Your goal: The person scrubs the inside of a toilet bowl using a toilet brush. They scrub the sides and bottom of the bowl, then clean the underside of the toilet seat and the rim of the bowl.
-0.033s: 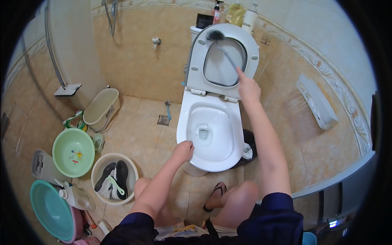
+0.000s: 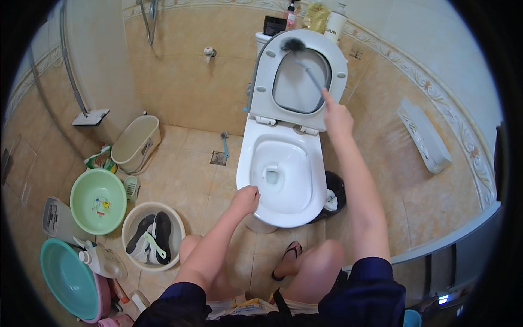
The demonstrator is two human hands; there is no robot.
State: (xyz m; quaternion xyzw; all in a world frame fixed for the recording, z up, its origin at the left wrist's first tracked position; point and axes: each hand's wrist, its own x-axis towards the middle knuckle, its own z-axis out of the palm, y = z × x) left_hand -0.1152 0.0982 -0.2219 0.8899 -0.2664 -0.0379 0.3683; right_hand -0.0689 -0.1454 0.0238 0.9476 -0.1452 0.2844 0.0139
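My right hand (image 2: 339,119) is closed round the handle of a toilet brush (image 2: 308,70), its forefinger lying along the shaft. The brush's dark bristle head reaches the upper part of the raised toilet seat (image 2: 339,65), blurred by motion. Behind the seat ring stands the raised lid. At the left front of the white toilet bowl (image 2: 317,191) rests my left hand (image 2: 245,200), fingers curled into a fist against the rim. What the fist holds, if anything, is hidden. A little water shows at the bottom of the bowl.
Bottles (image 2: 335,24) stand on the tank. A black trash bin (image 2: 336,196) is right of the bowl. Leftward on the floor are a small brush (image 2: 225,144), a beige bucket (image 2: 131,143), a green basin (image 2: 81,201), a basin of shoes (image 2: 128,218), a teal basin (image 2: 62,272) and a jug (image 2: 106,262).
My right hand and the toilet brush have shifted slightly to the right, the bristle head moving a little across the seat. My left hand stays at the bowl's rim.
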